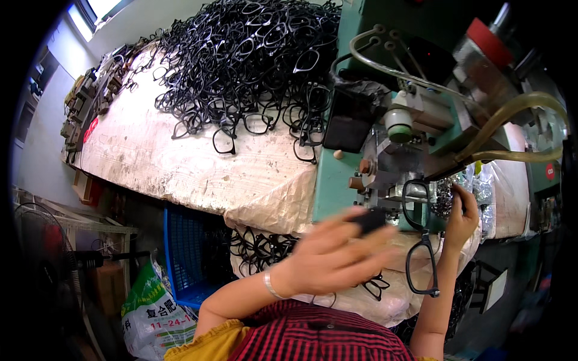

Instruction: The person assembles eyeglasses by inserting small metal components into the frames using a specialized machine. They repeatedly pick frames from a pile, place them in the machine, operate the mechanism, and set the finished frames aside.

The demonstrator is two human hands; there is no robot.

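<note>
My left hand [337,256] is in front of the machine, smeared by motion. A dark patch [370,221] shows at its fingers; whether it is a held thing or a finger cover is unclear. A black eyeglass frame [426,237] hangs at the front of the green machine [328,186], its upper rim close to the metal fixture [415,191] and the other rim dangling below. To the right of it, my right hand [463,219] has its thumb and fingers drawn together beside a heap of small metal parts [444,197]. What they pinch is too small to make out.
Black eyeglass frames [241,54] lie piled across the paper-covered table [180,156]. A blue crate [180,259] stands below its front edge, with more frames [259,246] near my lap. A printed sack [150,313] and a fan [45,265] are at left. A hose [512,114] curves over the machine.
</note>
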